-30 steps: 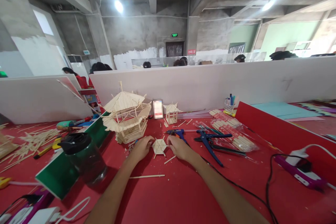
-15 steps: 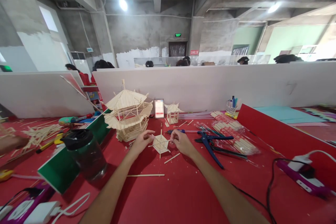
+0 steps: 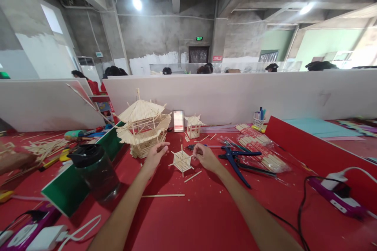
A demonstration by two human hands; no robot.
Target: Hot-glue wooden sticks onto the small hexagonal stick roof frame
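Observation:
A small hexagonal web of thin wooden sticks (image 3: pixel 182 160) lies on the red table, its spokes sticking out past the rings. To its left is my left hand (image 3: pixel 156 156), fingers stretched forward, apart from the web and holding nothing visible. My right hand (image 3: pixel 205 157) is at the web's right side, with thumb and fingertips pinched together by the end of a spoke. Whether anything is between those fingertips is too small to tell. A short loose stick (image 3: pixel 193 176) lies just below the web, and a longer stick (image 3: pixel 163 195) lies nearer to me.
Behind my left hand stands a two-tiered stick pavilion (image 3: pixel 143 125); a smaller one (image 3: pixel 194 127) stands farther back. Blue-handled cutters (image 3: pixel 235 160) and bagged sticks (image 3: pixel 265 149) lie right. A dark bottle (image 3: pixel 96 172) stands left by a green divider (image 3: pixel 66 194). Another person's hand (image 3: pixel 16 160) is far left.
My left hand has drawn back to the left, away from the web. The web has shifted slightly right and turned a little. My right hand stays pinched beside it.

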